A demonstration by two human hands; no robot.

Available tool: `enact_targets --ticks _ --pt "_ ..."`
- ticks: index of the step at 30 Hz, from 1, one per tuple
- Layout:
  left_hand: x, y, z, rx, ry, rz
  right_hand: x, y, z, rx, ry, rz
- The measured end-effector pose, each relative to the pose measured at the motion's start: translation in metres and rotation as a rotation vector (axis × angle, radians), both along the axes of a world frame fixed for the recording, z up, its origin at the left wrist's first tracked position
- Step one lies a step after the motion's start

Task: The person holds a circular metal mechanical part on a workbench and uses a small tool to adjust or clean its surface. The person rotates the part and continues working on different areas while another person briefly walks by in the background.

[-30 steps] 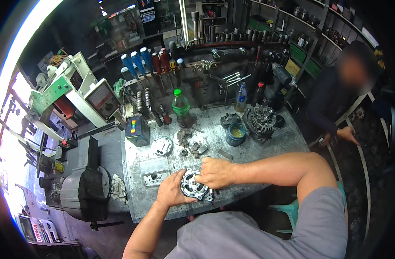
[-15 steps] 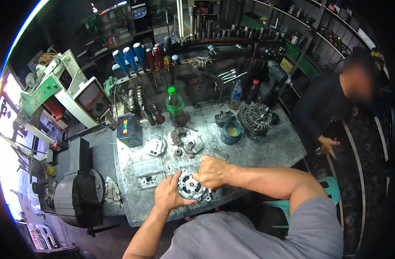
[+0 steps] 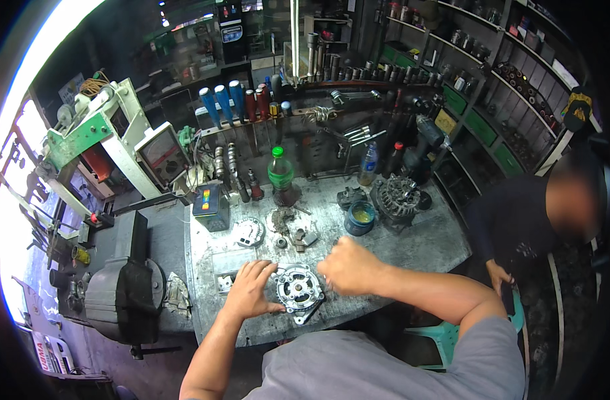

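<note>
A round metal alternator housing (image 3: 299, 288) with slotted openings lies near the front edge of the metal-topped workbench (image 3: 385, 257). My left hand (image 3: 249, 293) is closed around its left edge, thumb at the lower side and fingers at the upper side. Just right of the housing, my right hand (image 3: 348, 267) is curled into a fist; whatever it may hold is hidden. Beyond my hands lie a pale slotted end cover (image 3: 249, 232), small metal parts (image 3: 300, 240) and a dirty clump of parts (image 3: 282, 219). A clear rectangular tray (image 3: 235, 259) is partly behind my left hand.
Farther back stand a blue tub of grease (image 3: 359, 219), an assembled alternator (image 3: 398, 197), a green-capped bottle (image 3: 280, 170) and a battery (image 3: 211, 207). A vise (image 3: 121, 293) is at left. At right, another person (image 3: 518, 213) leans by a teal stool (image 3: 445, 340).
My right fist has moved off the housing to its right side. The housing has turned clockwise, its lug now toward me. The other person has come nearer the stool, and the view has shifted slightly.
</note>
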State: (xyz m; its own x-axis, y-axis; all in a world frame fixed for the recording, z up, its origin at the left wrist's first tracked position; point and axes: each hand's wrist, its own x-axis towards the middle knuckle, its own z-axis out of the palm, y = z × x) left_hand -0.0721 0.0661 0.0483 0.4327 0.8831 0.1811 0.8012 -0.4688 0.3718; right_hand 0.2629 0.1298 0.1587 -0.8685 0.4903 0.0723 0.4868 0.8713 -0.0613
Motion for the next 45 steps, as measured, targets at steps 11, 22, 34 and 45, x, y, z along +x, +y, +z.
enact_targets --ticks 11,22,34,45 --pt "0.041 -0.018 -0.026 -0.118 -0.087 0.125 -0.014 0.053 -0.041 0.119 -0.048 0.201" --pt "0.015 0.032 -0.016 0.042 0.033 -0.253 -0.037 0.055 -0.049 0.054 -0.342 0.315" --pt "0.018 0.079 -0.004 0.031 0.094 -0.588 -0.033 0.039 -0.057 0.097 -0.225 0.332" --pt "0.020 0.080 0.000 -0.024 0.096 -0.546 -0.028 0.033 -0.071 0.067 -0.040 0.150"
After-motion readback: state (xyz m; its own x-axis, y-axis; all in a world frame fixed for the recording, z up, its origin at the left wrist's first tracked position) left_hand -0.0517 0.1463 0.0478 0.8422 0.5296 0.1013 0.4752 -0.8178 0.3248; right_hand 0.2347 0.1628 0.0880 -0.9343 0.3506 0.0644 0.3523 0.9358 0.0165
